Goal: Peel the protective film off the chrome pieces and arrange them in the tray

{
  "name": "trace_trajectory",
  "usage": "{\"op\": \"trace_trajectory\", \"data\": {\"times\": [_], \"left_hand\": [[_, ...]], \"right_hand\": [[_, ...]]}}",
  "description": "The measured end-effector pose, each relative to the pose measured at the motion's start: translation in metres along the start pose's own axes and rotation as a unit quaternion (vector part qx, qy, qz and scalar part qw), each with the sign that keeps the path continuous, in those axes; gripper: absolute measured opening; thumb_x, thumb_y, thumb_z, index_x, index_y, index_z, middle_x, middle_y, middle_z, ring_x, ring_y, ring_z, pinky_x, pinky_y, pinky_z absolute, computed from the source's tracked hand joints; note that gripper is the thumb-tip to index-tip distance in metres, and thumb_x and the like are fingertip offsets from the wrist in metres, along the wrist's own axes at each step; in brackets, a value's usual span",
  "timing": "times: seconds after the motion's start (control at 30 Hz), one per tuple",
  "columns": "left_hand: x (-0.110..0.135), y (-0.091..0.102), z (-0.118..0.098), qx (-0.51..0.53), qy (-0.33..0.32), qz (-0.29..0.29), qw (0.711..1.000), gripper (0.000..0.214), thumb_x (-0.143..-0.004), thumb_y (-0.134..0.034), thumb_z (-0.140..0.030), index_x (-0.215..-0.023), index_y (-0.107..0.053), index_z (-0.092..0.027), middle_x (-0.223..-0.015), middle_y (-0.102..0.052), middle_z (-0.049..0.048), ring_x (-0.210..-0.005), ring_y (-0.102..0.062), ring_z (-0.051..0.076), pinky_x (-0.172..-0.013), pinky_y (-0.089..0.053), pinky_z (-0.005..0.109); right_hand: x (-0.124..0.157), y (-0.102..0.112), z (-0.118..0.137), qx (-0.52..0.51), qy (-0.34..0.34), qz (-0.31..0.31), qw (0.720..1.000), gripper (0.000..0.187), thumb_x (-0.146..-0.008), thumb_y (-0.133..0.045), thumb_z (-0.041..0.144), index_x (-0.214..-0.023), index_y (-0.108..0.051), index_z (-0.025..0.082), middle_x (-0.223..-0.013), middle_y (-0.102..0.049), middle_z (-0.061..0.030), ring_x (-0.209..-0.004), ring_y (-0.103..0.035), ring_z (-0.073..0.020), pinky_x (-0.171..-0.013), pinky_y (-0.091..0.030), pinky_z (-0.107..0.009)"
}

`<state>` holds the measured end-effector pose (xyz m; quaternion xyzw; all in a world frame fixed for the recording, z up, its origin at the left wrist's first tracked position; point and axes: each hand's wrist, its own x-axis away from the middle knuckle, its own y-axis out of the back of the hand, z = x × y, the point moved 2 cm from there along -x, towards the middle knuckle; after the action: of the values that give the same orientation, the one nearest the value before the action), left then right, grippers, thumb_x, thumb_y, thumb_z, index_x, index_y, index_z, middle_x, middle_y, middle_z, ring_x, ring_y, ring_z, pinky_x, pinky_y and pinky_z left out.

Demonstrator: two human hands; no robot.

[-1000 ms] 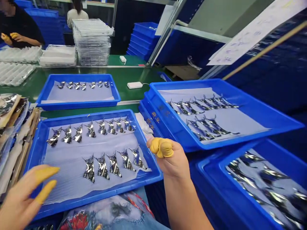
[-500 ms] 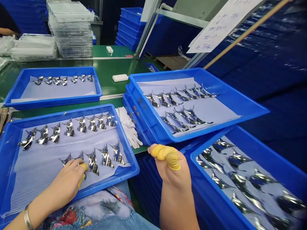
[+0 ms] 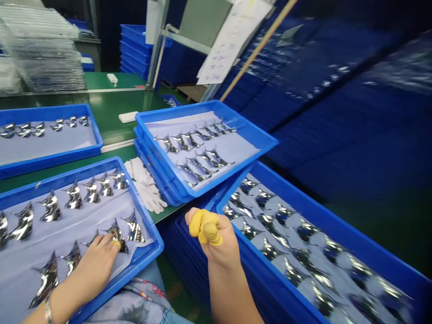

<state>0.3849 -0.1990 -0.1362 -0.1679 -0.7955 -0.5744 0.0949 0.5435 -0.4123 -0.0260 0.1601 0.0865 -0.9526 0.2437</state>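
Shiny metal part (image 3: pixel 119 239), left hand (image 3: pixel 89 272) touching

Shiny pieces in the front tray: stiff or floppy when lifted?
Probably stiff but thin: the shiny piece keeps a curved, pointed shape as it lies. Likely light; its glossy surface may be slippery.

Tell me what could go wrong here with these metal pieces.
The fingers of the left hand press near a shiny metal piece, so its pointed tips might scratch skin, or bare skin might smudge the shine. The tilted stack of blue trays leans over the lower tray and could perhaps slide onto the pieces there.
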Motion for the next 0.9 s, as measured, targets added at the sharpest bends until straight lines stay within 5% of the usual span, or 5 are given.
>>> {"op": "trace_trajectory", "data": {"times": [0.2,0.37,0.47,0.6,0.9], "left_hand": [[-0.011,0.011,0.021,-0.028,-0.048,-0.05,0.997,0.037,-0.089,-0.037,-0.008,-0.104,-0.07,-0.017,-0.119,-0.073,0.0181,-0.115,-0.065,0.034,-0.095,-0.053,0.05],[-0.05,0.117,0.021,-0.009,-0.086,-0.225,0.971,0.044,-0.096,-0.034,-0.042,-0.111,-0.07,-0.022,-0.106,-0.073,0.0125,-0.098,-0.068,0.03,-0.089,-0.055,0.047],[-0.094,0.192,0.003,-0.079,-0.069,-0.19,0.976,0.042,-0.094,-0.042,-0.042,-0.118,-0.069,-0.022,-0.11,-0.074,0.0099,-0.106,-0.066,0.029,-0.093,-0.052,0.043],[-0.165,0.256,-0.017,-0.133,-0.032,-0.172,0.975,0.026,-0.095,-0.056,-0.032,-0.114,-0.069,-0.018,-0.107,-0.073,0.0085,-0.111,-0.064,0.028,-0.098,-0.049,0.049],[-0.279,0.269,-0.017,-0.145,0.091,-0.119,0.978,0.034,-0.095,-0.064,-0.033,-0.124,-0.062,-0.017,-0.128,-0.064,0.0107,-0.11,-0.065,0.027,-0.093,-0.055,0.05]], "right_hand": [[-0.004,0.057,0.092,0.212,0.046,0.037,0.975,0.035,-0.089,-0.071,0.045,-0.063,-0.069,0.022,-0.058,-0.067,-0.003,-0.056,-0.062,-0.0163,-0.055,-0.052,-0.031],[-0.054,0.092,0.135,0.511,0.043,0.001,0.859,0.016,-0.087,-0.072,0.037,-0.079,-0.077,0.024,-0.079,-0.077,-0.0029,-0.071,-0.071,-0.0195,-0.065,-0.055,-0.03],[-0.11,0.086,0.112,0.67,-0.082,0.104,0.731,0.016,-0.094,-0.061,0.023,-0.097,-0.077,0.02,-0.099,-0.078,-0.0033,-0.092,-0.071,-0.0193,-0.085,-0.055,-0.03],[-0.185,0.068,0.055,0.708,-0.11,0.166,0.678,0.015,-0.094,-0.062,0.02,-0.101,-0.075,0.016,-0.104,-0.076,-0.0077,-0.1,-0.07,-0.0233,-0.091,-0.054,-0.036],[-0.268,0.024,-0.052,0.743,-0.058,0.292,0.6,0.033,-0.097,-0.062,0.033,-0.127,-0.06,0.018,-0.133,-0.059,-0.0107,-0.116,-0.061,-0.0258,-0.097,-0.053,-0.049]]}}
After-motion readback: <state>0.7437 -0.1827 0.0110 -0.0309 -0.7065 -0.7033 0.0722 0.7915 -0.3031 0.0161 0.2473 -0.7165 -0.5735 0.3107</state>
